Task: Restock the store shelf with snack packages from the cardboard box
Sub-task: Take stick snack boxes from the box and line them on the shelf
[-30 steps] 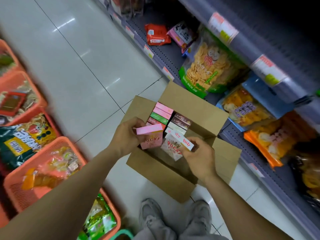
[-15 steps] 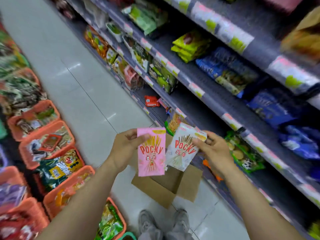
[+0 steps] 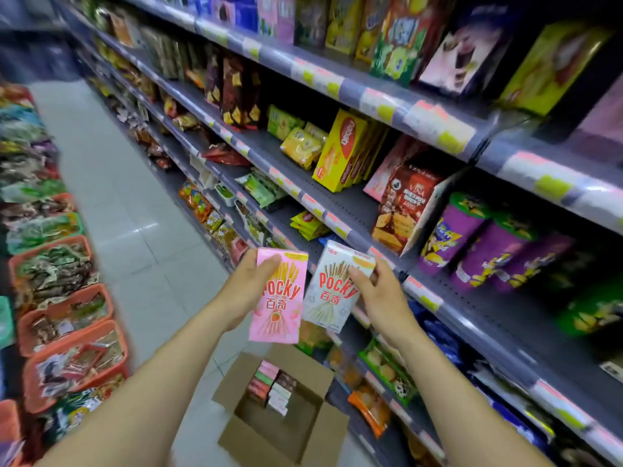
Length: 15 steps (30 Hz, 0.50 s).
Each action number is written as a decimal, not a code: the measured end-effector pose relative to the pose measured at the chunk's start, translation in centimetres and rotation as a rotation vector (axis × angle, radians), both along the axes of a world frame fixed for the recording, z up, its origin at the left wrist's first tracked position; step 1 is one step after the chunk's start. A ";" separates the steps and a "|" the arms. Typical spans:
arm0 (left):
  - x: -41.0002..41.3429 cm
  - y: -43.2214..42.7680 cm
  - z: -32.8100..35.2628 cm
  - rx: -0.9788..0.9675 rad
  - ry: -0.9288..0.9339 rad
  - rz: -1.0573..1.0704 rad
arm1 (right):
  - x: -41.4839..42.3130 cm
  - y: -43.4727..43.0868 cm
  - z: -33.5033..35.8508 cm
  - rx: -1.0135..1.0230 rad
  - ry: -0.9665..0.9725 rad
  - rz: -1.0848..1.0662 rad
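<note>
Visibility: whole frame is motion-blurred; price tags along the shelf edges are unreadable, and most package labels on the store shelf (image 3: 354, 210) cannot be made out. Far end of the aisle is dark and indistinct. Right edge of frame cuts off the upper boxes and the purple canisters (image 3: 472, 237). Lower tiers of the shelf are partly hidden behind the right forearm.

Left hand (image 3: 247, 291): closed around the pink Pocky box (image 3: 278, 298), thumb over the upper front face, fingers behind and out of sight. Box held upright, slightly tilted.

Right hand (image 3: 379, 291): clamped on the white Pocky box (image 3: 332, 284), thumb across the front, fingers wrapped round the right edge. Box leans to the right. Its left edge sits just beside the pink box; touching or not, cannot tell. Both boxes are in the air in front of the middle tier, not on any shelf.

Cardboard box (image 3: 286, 439): on the floor below the hands, next to the shelf base, flaps open. Inside, two short rows of snack boxes stand on end against the far wall, tops showing pink, green, brown and white; the near part of the interior is bare cardboard.

Left side: orange baskets (image 3: 67, 332) in a row, filled with bagged snacks; contents blurred.
</note>
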<state>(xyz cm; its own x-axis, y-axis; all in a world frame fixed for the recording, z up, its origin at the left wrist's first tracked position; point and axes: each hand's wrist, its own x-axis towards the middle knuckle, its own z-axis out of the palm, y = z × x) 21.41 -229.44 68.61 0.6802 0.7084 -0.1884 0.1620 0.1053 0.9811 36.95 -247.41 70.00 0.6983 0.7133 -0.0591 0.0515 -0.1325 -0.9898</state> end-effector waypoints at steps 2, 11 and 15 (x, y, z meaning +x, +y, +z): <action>0.6 -1.8 2.8 0.019 -0.038 0.007 | 0.4 -1.4 2.4 0.043 -0.035 0.024; 1.2 -9.7 13.0 0.133 -0.217 0.022 | 2.1 -8.8 11.5 0.156 -0.204 0.074; 3.2 -11.4 16.3 0.154 -0.325 -0.021 | 3.7 -11.3 15.1 0.213 -0.220 -0.019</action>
